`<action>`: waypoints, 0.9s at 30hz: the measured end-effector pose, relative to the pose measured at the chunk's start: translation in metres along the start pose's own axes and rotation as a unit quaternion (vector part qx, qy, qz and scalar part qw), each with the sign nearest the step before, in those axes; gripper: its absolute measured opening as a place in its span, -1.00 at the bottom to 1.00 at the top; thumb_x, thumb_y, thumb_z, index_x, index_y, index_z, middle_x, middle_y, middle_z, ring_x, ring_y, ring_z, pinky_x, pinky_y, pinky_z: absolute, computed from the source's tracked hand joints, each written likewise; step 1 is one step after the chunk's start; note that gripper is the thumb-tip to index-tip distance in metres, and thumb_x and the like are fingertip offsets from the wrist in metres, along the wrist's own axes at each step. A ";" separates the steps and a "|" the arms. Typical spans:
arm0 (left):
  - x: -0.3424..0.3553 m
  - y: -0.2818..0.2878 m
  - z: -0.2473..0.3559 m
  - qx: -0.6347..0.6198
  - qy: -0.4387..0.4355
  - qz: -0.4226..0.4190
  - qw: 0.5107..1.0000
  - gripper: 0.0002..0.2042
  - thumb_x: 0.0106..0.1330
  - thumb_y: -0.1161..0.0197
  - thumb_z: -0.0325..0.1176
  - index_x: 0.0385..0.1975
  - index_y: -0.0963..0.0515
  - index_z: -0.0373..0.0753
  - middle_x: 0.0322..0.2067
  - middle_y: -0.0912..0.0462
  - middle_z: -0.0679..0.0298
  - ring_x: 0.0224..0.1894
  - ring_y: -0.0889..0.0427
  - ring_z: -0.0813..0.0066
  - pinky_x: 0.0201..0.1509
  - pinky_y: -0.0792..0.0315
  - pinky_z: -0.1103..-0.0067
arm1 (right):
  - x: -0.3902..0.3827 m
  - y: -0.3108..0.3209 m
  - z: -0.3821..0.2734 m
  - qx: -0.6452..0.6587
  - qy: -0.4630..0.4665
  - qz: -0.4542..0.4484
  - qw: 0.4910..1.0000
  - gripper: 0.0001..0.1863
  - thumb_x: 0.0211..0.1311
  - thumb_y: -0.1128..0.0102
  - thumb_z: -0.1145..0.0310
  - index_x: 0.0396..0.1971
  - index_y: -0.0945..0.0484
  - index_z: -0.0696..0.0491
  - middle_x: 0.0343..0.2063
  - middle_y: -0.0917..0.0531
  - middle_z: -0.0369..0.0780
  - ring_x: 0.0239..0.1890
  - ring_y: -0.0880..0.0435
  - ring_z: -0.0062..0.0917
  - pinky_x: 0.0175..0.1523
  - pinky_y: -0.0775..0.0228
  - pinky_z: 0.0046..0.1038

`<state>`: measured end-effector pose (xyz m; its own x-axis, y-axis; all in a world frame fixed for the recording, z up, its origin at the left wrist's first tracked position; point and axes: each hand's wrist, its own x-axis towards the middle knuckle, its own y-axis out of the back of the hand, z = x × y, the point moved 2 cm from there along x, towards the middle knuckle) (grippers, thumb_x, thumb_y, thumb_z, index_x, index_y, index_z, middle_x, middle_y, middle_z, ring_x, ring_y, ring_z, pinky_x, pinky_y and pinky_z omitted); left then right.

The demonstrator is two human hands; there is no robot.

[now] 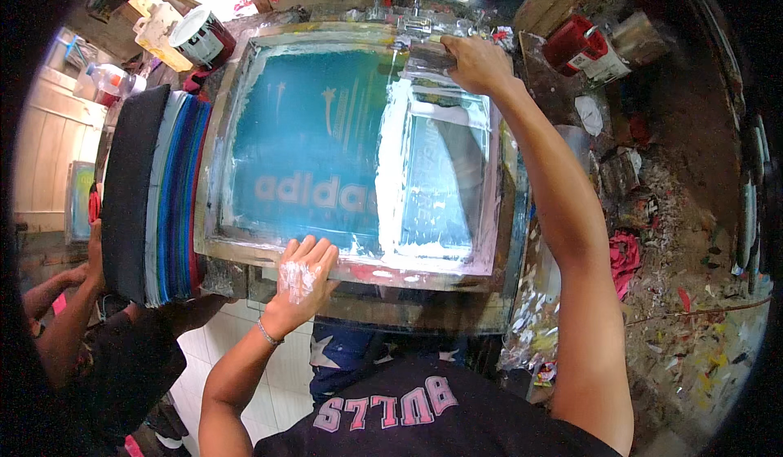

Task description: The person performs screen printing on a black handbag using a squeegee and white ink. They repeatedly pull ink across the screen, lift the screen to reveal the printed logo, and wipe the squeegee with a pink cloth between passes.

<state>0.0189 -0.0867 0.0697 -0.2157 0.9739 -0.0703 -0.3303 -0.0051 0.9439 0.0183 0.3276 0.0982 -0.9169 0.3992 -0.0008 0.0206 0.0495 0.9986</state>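
Note:
A silk-screen frame point(214, 143) with blue-green mesh lies in front of me. Pale lettering and star shapes show through the mesh, and a white ink band point(391, 159) crosses it from far to near. My left hand point(306, 271), smeared with white ink, is closed with its fingers curled over the frame's near rim. At the far right of the frame, my right hand point(481, 64) is closed on the end of what looks like a squeegee point(428, 59). The fingers' undersides are hidden.
A stack of folded dark and blue cloth point(175, 196) stands left of the frame. Ink tubs point(202, 39) sit at the far left, and a red tub point(575, 45) at the far right. Another person's arm point(73, 310) shows at left. Paint-spattered litter point(693, 334) lies at right.

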 end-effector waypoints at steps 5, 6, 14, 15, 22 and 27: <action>0.001 0.003 0.002 0.010 -0.012 0.004 1.000 -0.55 -0.19 -0.54 -0.39 -0.30 -0.44 -0.24 -0.31 -0.44 0.19 -0.19 -0.45 0.18 -0.14 -0.27 0.33 | -0.040 0.000 -0.041 0.009 0.097 -0.034 0.995 -0.60 0.15 -0.24 -0.09 -0.17 -0.67 -0.12 -0.28 -0.75 -0.07 -0.18 -0.75 -0.10 -0.13 -0.59 -0.01; 0.000 0.004 0.002 0.012 -0.007 -0.002 1.000 -0.55 -0.19 -0.54 -0.39 -0.29 -0.44 -0.24 -0.31 -0.44 0.19 -0.18 -0.45 0.18 -0.13 -0.27 0.33 | -0.059 -0.002 -0.054 0.020 0.127 -0.046 0.991 -0.62 0.18 -0.21 -0.08 -0.19 -0.66 -0.11 -0.33 -0.74 -0.08 -0.21 -0.75 -0.08 -0.15 -0.59 -0.02; -0.004 0.001 0.000 0.002 -0.014 0.025 1.000 -0.56 -0.17 -0.53 -0.41 -0.30 -0.44 -0.25 -0.30 -0.45 0.18 -0.17 -0.44 0.17 -0.12 -0.27 0.32 | -0.171 -0.001 -0.099 0.061 0.278 -0.034 0.958 -0.81 0.09 -0.19 0.42 -0.25 -0.57 -0.02 -0.42 -0.70 -0.17 -0.24 -0.70 -0.20 -0.14 -0.59 -0.18; -0.003 0.000 0.000 0.001 -0.017 0.027 0.999 -0.57 -0.17 -0.53 -0.41 -0.30 -0.44 -0.25 -0.30 -0.45 0.18 -0.18 -0.45 0.17 -0.12 -0.28 0.32 | -0.171 0.001 -0.097 0.073 0.281 -0.038 0.956 -0.81 0.10 -0.18 0.43 -0.24 -0.57 -0.04 -0.39 -0.70 -0.16 -0.21 -0.69 -0.20 -0.14 -0.59 -0.16; -0.001 -0.002 -0.002 -0.016 -0.003 0.012 1.000 -0.57 -0.17 -0.54 -0.41 -0.31 -0.43 -0.24 -0.32 -0.45 0.17 -0.19 -0.44 0.14 -0.13 -0.27 0.31 | -0.068 0.011 -0.019 0.026 0.193 0.067 0.978 -0.80 0.14 -0.20 0.35 -0.20 -0.58 -0.04 -0.35 -0.72 -0.08 -0.22 -0.72 -0.05 -0.15 -0.57 -0.05; 0.000 -0.002 -0.003 -0.011 -0.002 0.020 1.000 -0.58 -0.18 -0.51 -0.40 -0.33 -0.42 -0.23 -0.32 -0.43 0.15 -0.18 -0.44 0.09 -0.11 -0.28 0.29 | -0.027 -0.004 0.014 0.022 0.123 0.061 0.990 -0.75 0.07 -0.24 0.34 -0.21 -0.58 0.00 -0.35 -0.72 -0.02 -0.25 -0.71 -0.01 -0.14 -0.55 -0.02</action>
<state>0.0166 -0.0877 0.0672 -0.2246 0.9739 -0.0317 -0.3422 -0.0484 0.9384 0.0488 0.3295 0.0940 -0.9759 0.1695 0.1374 0.1488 0.0569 0.9872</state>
